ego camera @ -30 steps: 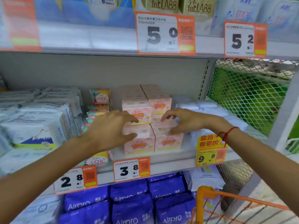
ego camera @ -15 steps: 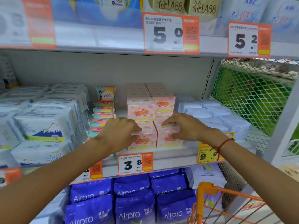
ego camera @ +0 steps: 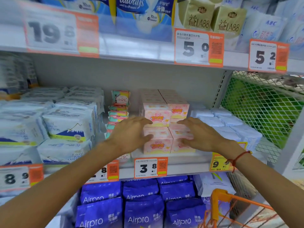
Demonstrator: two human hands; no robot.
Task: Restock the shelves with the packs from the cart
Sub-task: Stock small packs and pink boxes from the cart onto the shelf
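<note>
1. While both arms reach in, the middle shelf (ego camera: pixel 181 163) spans the view, with one shelf above it and one below, three levels in all.
2. At the lower right stands the orange cart (ego camera: pixel 233 209); only its corner rail and wire side show, and no packs can be made out in it.
3. Six dark blue Airpro packs (ego camera: pixel 141 216) fill the bottom level, three in front and three behind.
4. On the middle shelf's left lie white packs printed with a blue mountain (ego camera: pixel 65 127); their number cannot be told.
5. The pink boxes (ego camera: pixel 158 140) stand at the middle shelf's front centre, two side by side and two high, four in front, with more rows behind.
6. Above sit two olive packs marked LA88 (ego camera: pixel 212 18), beside a blue "always" pack (ego camera: pixel 131 7).
7. Price tags read 19.8, 5.0 (ego camera: pixel 199 47) and 5.2 above, and 8.9, 3.8 (ego camera: pixel 150 167) and 9.9 on the middle edge.
8. The left hand (ego camera: pixel 130 134) lies against the left side of the pink stack, fingers spread and nearly straight, thumb on the lower box.
9. The right hand (ego camera: pixel 200 135) covers the right-hand boxes, fingers apart and only lightly bent; a red string circles its wrist.
10. Half a second ago both hands were more curled on the lower boxes; their fingers have opened, and the camera has tipped upward, bringing in the 19.8 tag.
</note>
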